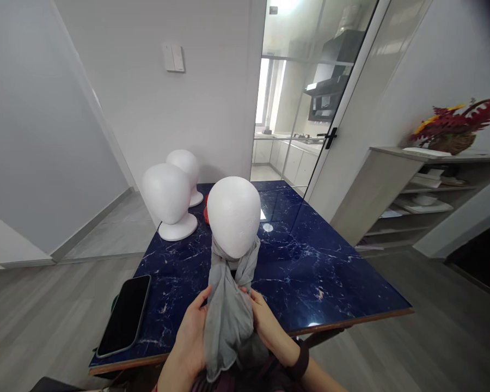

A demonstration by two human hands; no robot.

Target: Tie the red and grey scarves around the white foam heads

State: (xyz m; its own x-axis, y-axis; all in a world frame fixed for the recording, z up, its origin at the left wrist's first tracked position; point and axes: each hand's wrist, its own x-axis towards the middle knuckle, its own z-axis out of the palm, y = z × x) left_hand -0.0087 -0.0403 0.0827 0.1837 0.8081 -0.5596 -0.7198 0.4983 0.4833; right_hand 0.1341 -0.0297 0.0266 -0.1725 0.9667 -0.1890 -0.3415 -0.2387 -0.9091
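A white foam mannequin head stands upright near the middle of the blue table. Round its neck goes a grey scarf, whose ends hang down in front over the table's near edge. My left hand grips the scarf's left side, thumb on top and the other fingers partly behind the cloth. On the other side my right hand is closed on the scarf a little below the neck, its fingertips partly hidden in the folds.
Two more white foam heads, a nearer one and a farther one, stand at the back left. Something red shows behind the middle head. A black tablet lies at the left edge of the marbled blue table. A shelf stands right.
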